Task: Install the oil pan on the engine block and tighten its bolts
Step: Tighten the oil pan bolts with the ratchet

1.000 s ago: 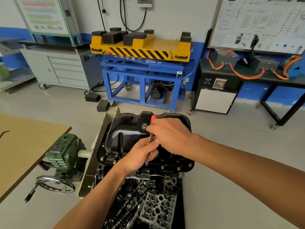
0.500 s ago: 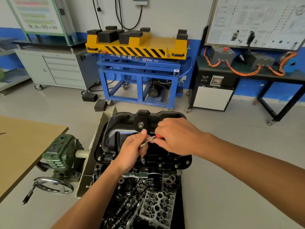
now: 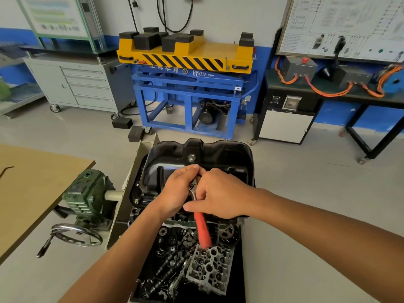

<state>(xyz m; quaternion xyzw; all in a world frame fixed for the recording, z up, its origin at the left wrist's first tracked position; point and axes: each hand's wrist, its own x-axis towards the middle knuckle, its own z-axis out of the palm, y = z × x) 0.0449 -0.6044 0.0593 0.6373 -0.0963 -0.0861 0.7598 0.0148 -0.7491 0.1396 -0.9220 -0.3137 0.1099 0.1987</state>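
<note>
Left hand (image 3: pixel 178 191) is closed over the head of the ratchet (image 3: pixel 193 185), fingers curled down around it, evidently keeping the socket seated; the socket and the bolt beneath are hidden by the hand. Right hand (image 3: pixel 219 194) grips the ratchet where the metal shank meets the red handle, and the handle runs toward the wearer, past the near rim. The oil pan (image 3: pixel 231 157) sits in place on the engine block (image 3: pixel 133 214), sump uppermost, and one flange bolt (image 3: pixel 136 201) shows seated at the near left corner. Judgement: the pan is placed and the work is in the bolt-tightening step, on a bolt along the near flange; how many bolts remain cannot be told. The next move calls for a short sweep of the handle with the head held square, then a reset. Room to sweep is limited by the raised sump wall just behind the ratchet head and by the left forearm to the left. Toward the wearer the handle passes over the parts tray (image 3: pixel 237 281) and its cylinder head (image 3: pixel 209 267), near but apart. To the left, the green gearbox (image 3: pixel 87 193) and handwheel (image 3: pixel 76 236) stand beside the block; the wooden table (image 3: pixel 32 182) lies further off. The right side opens onto bare floor.
</note>
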